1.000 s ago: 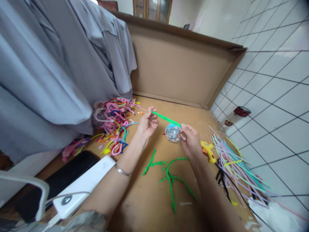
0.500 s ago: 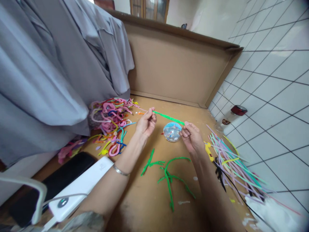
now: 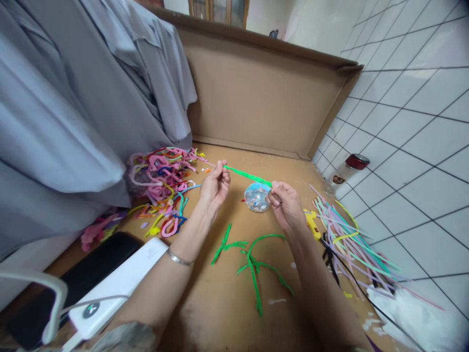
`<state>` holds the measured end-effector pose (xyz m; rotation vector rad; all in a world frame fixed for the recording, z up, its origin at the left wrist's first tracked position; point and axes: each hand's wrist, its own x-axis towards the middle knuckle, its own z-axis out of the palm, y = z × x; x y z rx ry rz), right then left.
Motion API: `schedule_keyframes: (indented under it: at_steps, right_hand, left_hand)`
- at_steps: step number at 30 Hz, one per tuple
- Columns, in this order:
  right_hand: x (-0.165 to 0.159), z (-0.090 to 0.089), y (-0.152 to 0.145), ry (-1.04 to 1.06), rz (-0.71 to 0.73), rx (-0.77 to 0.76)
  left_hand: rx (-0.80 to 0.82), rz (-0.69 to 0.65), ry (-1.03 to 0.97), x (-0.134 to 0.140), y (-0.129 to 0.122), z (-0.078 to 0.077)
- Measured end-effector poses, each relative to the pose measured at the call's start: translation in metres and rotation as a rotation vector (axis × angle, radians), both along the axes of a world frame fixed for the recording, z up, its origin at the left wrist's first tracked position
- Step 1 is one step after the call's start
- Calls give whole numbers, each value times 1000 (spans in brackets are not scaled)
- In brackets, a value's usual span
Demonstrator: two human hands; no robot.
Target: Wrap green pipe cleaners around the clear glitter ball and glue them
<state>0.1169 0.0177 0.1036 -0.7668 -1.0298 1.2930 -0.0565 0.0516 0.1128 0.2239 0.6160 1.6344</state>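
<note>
Fingers (image 3: pixel 220 169) of left hand (image 3: pixel 214 188) and right hand (image 3: pixel 286 203) pinch a green strip (image 3: pixel 247 175). The right one partly covers a clear container (image 3: pixel 256 198).

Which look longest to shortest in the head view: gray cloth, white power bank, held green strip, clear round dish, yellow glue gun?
1. Gray cloth
2. White power bank, close to the camera
3. Held green strip
Last, unranked: clear round dish and yellow glue gun, which look alike.

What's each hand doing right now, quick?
Left hand: closed, pinching one end of a green strip.
Right hand: closed, pinching the strip's other end.
</note>
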Motion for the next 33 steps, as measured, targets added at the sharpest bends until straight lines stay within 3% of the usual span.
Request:
schedule_keyframes:
  at_steps: [5,11,17,23,27,30,33]
  right_hand:
    - [11,6,1,-106,78,-37]
    - [29,6,9,-194,92,-66]
    - [36,1,17,-244,3,-75]
    - [39,-4,16,-364,-23,-40]
    - [46,-21,7,-482,10,-75]
    - [54,-45,-3,-606,42,-119]
    - [57,-72,-10,-787,-17,-139]
  left_hand:
    - [-15,-95,16,-6,1,0]
    - [17,-239,334,-20,9,-18]
    - [21,-255,548,-18,17,-43]
    - [105,-200,785,-18,13,-56]
    - [116,-253,1019,-26,5,-67]
    - [96,-343,1297,-29,-5,-80]
    - [-37,-390,1632,-27,-16,-91]
